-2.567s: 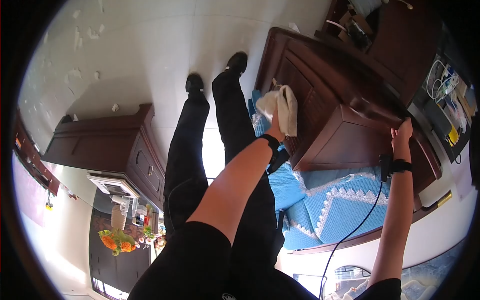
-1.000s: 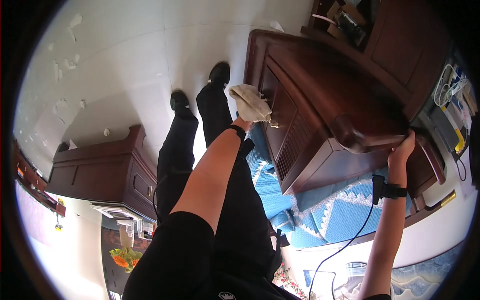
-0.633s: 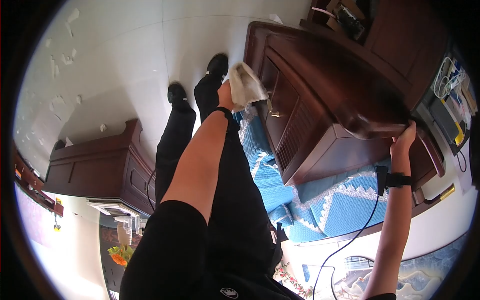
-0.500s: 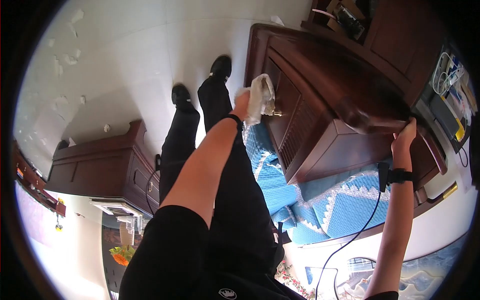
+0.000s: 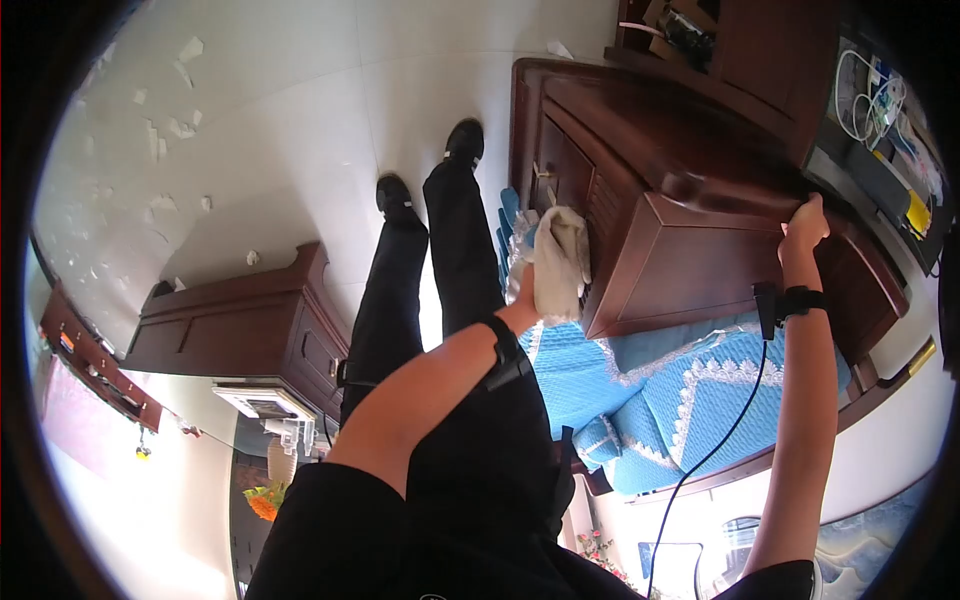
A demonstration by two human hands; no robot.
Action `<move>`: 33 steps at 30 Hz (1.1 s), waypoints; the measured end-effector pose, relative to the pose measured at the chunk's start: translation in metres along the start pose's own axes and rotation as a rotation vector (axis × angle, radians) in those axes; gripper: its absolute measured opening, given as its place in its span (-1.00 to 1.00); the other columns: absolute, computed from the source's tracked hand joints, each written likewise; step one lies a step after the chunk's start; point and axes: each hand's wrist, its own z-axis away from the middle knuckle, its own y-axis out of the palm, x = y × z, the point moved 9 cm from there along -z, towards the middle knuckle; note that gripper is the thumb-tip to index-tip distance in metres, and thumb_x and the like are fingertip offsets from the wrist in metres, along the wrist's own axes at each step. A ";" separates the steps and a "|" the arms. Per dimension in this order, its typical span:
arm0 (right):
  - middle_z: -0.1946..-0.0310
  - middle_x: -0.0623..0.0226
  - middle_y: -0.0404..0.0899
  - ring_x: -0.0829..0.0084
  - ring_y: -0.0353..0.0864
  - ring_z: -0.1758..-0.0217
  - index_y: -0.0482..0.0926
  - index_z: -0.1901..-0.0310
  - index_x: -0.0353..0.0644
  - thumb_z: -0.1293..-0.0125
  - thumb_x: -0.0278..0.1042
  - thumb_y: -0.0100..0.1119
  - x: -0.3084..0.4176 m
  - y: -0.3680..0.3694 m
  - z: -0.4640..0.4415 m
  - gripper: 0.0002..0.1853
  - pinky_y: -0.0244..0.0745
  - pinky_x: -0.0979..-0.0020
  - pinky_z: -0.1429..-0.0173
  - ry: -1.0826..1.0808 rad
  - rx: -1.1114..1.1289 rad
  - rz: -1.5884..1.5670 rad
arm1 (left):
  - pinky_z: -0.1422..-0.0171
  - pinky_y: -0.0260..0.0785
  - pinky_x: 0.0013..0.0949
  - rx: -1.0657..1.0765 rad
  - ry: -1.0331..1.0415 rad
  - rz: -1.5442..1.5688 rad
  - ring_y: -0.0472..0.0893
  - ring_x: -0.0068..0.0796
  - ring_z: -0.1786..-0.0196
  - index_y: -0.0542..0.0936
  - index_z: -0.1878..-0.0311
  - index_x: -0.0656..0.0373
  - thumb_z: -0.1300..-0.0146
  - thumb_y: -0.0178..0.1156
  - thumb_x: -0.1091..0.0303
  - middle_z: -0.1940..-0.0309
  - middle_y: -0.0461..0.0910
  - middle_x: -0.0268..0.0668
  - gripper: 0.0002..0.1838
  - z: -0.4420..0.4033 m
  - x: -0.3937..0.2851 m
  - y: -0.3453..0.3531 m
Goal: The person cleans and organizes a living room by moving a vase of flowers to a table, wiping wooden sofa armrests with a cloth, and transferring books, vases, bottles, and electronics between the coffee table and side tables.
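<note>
My left hand (image 5: 522, 306) is closed on a whitish cloth (image 5: 563, 258), held against the louvred front of a dark reddish-brown wooden cabinet (image 5: 690, 265) near its corner. The cloth hides part of the slats and most of my fingers. A small brass-coloured handle (image 5: 543, 175) shows on the cabinet front, above the cloth in the picture. On the right, my right hand (image 5: 805, 225) grips the rim of the cabinet top, fingers curled over the edge. Each wrist wears a black band, and a cable hangs from the right one.
A blue quilted sofa cover (image 5: 640, 430) with white lace lies beside the cabinet. Another wooden cabinet (image 5: 225, 315) stands left of my legs. White scraps (image 5: 155, 140) are scattered on the pale floor. White cables (image 5: 870, 105) and other small items sit at the far right.
My left hand has moved the cloth from beside the handle along the cabinet front to the louvred end, lower in the picture. The right hand keeps its hold. The view has shifted slightly.
</note>
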 end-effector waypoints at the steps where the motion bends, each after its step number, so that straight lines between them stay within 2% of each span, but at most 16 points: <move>1: -0.12 0.06 0.55 0.23 0.65 -0.02 0.23 -0.26 -0.43 -0.18 -0.01 0.28 -0.002 -0.003 -0.002 -0.21 0.59 0.28 0.07 0.006 -0.043 0.013 | -0.01 0.61 -0.24 -0.072 0.045 -0.020 0.71 -0.30 0.09 0.60 -0.11 0.09 -0.50 0.05 0.03 0.13 0.71 -0.26 -0.63 0.015 -0.001 0.018; 5: -0.15 -0.05 0.52 0.18 0.63 -0.09 0.17 -0.28 -0.47 -0.18 0.01 0.29 0.002 -0.003 0.008 -0.16 0.59 0.26 0.00 0.030 -0.017 0.042 | -0.04 0.59 -0.24 -0.282 0.176 -0.063 0.71 -0.28 0.12 0.59 -0.13 0.08 -0.54 0.03 0.08 0.17 0.69 -0.28 -0.66 0.047 0.003 0.065; 7: -0.13 -0.19 0.53 0.04 0.63 -0.07 0.12 -0.25 -0.54 -0.24 0.01 0.21 0.007 -0.003 0.012 -0.18 0.54 0.23 -0.08 -0.018 -0.013 0.081 | -0.11 0.53 -0.32 -0.161 0.720 -0.652 0.67 -0.29 0.09 0.56 -0.15 0.07 -0.60 -0.07 0.08 0.14 0.65 -0.30 -0.65 0.036 -0.050 0.109; 9: -0.14 -0.20 0.52 0.02 0.62 -0.09 0.13 -0.24 -0.54 -0.24 0.01 0.21 0.010 -0.004 0.021 -0.18 0.53 0.21 -0.12 -0.009 -0.020 0.072 | -0.19 0.44 -0.38 -0.234 0.754 -1.323 0.61 -0.41 0.00 0.49 -0.23 0.08 -0.64 -0.14 0.09 0.06 0.60 -0.33 -0.63 0.060 -0.078 0.158; 10: -0.15 -0.22 0.52 0.00 0.61 -0.11 0.14 -0.23 -0.55 -0.23 0.01 0.21 0.010 -0.005 0.022 -0.19 0.52 0.19 -0.15 -0.002 -0.018 0.066 | 0.45 0.29 -0.46 0.216 0.786 -0.600 0.42 -0.61 0.49 0.40 0.16 0.07 -0.62 -0.19 0.17 0.44 0.37 -0.41 -0.74 0.105 -0.062 0.230; 11: -0.15 -0.22 0.52 0.00 0.61 -0.11 0.14 -0.23 -0.55 -0.23 0.01 0.21 0.008 -0.005 0.018 -0.19 0.52 0.19 -0.15 -0.004 -0.017 0.071 | 0.45 0.29 -0.46 0.213 0.784 -0.596 0.42 -0.61 0.49 0.40 0.16 0.07 -0.62 -0.19 0.17 0.44 0.37 -0.41 -0.74 0.109 -0.057 0.227; 13: -0.17 -0.26 0.50 -0.05 0.59 -0.17 0.15 -0.21 -0.57 -0.23 0.01 0.20 0.004 -0.004 0.009 -0.19 0.47 0.14 -0.23 -0.019 -0.049 0.082 | -0.13 0.42 -0.33 -0.306 0.790 -1.188 0.59 -0.35 -0.01 0.38 -0.24 0.15 -0.63 -0.19 0.18 0.08 0.56 -0.24 -0.67 0.116 -0.063 0.199; 14: -0.17 -0.26 0.50 -0.05 0.59 -0.17 0.15 -0.21 -0.57 -0.23 0.01 0.20 0.003 -0.006 0.010 -0.19 0.47 0.14 -0.23 -0.010 -0.052 0.079 | -0.09 0.44 -0.34 -0.328 0.939 -1.546 0.59 -0.34 0.01 0.40 -0.19 0.16 -0.64 -0.24 0.18 0.08 0.56 -0.22 -0.68 0.140 -0.060 0.225; 18: -0.18 -0.31 0.50 -0.12 0.55 -0.25 0.18 -0.19 -0.59 -0.22 0.02 0.21 0.007 -0.002 0.017 -0.20 0.42 0.09 -0.32 -0.014 -0.042 0.059 | -0.10 0.43 -0.27 -0.057 0.785 -1.411 0.57 -0.26 0.00 0.39 -0.15 0.18 -0.62 -0.18 0.25 0.06 0.54 -0.18 -0.73 0.170 -0.014 0.254; 20: -0.17 -0.37 0.49 -0.18 0.53 -0.26 0.22 -0.17 -0.58 -0.21 0.03 0.21 0.004 -0.003 0.013 -0.21 0.43 0.03 -0.34 -0.011 -0.058 0.095 | -0.11 0.44 -0.25 -0.102 1.385 -1.951 0.60 -0.19 -0.03 0.36 -0.27 0.24 -0.57 -0.10 0.34 0.09 0.53 -0.05 -0.69 0.205 0.011 0.314; 21: -0.17 -0.37 0.49 -0.18 0.53 -0.26 0.22 -0.17 -0.58 -0.21 0.03 0.21 0.002 -0.003 0.011 -0.21 0.43 0.03 -0.34 -0.008 -0.063 0.091 | -0.11 0.44 -0.25 -0.094 1.386 -1.954 0.60 -0.19 -0.03 0.36 -0.27 0.24 -0.57 -0.10 0.34 0.09 0.53 -0.05 -0.69 0.202 0.022 0.329; 23: -0.15 -0.41 0.48 -0.22 0.54 -0.24 0.21 -0.16 -0.59 -0.21 0.05 0.21 0.002 -0.002 0.010 -0.20 0.44 0.01 -0.35 -0.039 -0.093 0.146 | -0.23 0.39 -0.19 0.028 0.983 -0.671 0.59 -0.02 -0.14 0.26 -0.43 0.33 -0.52 -0.05 0.42 0.00 0.54 0.12 -0.54 0.174 0.008 0.312; 25: -0.15 -0.42 0.46 -0.23 0.51 -0.27 0.21 -0.15 -0.60 -0.22 0.07 0.20 -0.001 -0.002 0.004 -0.20 0.43 0.00 -0.37 -0.020 -0.106 0.184 | -0.30 0.35 -0.20 -0.167 1.181 -1.185 0.57 0.01 -0.20 0.14 -0.53 0.36 -0.53 -0.08 0.44 -0.13 0.52 0.20 -0.44 0.158 -0.017 0.338; 27: -0.16 -0.39 0.45 -0.22 0.48 -0.30 0.21 -0.15 -0.60 -0.23 0.09 0.20 0.006 -0.002 0.012 -0.19 0.42 -0.02 -0.37 -0.056 -0.109 0.247 | -0.25 0.37 -0.19 -0.171 1.378 -1.211 0.59 0.03 -0.17 0.20 -0.48 0.41 -0.50 -0.09 0.45 -0.10 0.55 0.22 -0.47 0.162 -0.034 0.379; 30: -0.18 -0.44 0.39 -0.27 0.43 -0.31 0.15 -0.16 -0.62 -0.26 0.08 0.18 0.007 0.000 0.017 -0.18 0.41 -0.07 -0.36 -0.089 -0.130 0.274 | -0.15 0.44 -0.13 -0.133 1.333 -1.186 0.63 0.07 -0.06 0.41 -0.35 0.33 -0.44 -0.01 0.40 0.03 0.61 0.20 -0.55 0.157 -0.058 0.418; 33: -0.19 -0.52 0.31 -0.31 0.38 -0.31 0.07 -0.18 -0.65 -0.30 0.02 0.14 0.008 0.002 0.019 -0.19 0.39 -0.06 -0.37 -0.123 -0.091 0.300 | -0.06 0.50 -0.16 0.017 1.313 -1.968 0.66 0.09 0.04 0.52 -0.28 0.17 -0.40 0.06 0.29 0.05 0.66 0.06 -0.58 0.144 -0.040 0.465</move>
